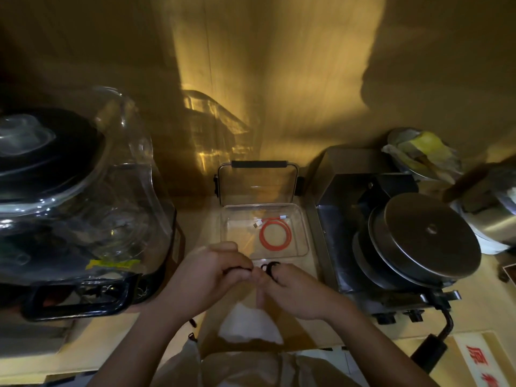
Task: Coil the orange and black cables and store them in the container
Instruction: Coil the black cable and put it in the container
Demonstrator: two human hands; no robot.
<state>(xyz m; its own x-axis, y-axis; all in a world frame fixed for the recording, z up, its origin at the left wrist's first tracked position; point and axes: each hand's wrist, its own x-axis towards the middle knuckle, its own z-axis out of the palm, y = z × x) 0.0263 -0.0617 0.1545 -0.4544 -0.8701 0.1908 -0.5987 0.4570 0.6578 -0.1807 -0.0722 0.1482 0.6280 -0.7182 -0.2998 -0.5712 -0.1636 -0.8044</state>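
Observation:
The orange cable point(275, 233) lies coiled in a ring inside the clear rectangular container point(303, 219), its white plugs near the back. The container's lid with a black handle point(259, 164) stands open behind it. Just in front of the container, my left hand point(212, 270) and my right hand point(293, 289) meet, both gripping the black cable point(269, 267). A small black loop of it shows between my fingers; the rest is hidden in my fists. One black cable end hangs near my left wrist.
A large glass jar with a black lid point(69, 191) stands in a black-handled frame on the left. A metal appliance with a round steel disc point(424, 236) sits on the right. A bowl with yellowish contents point(424, 152) is at the back right. The wooden wall is close behind.

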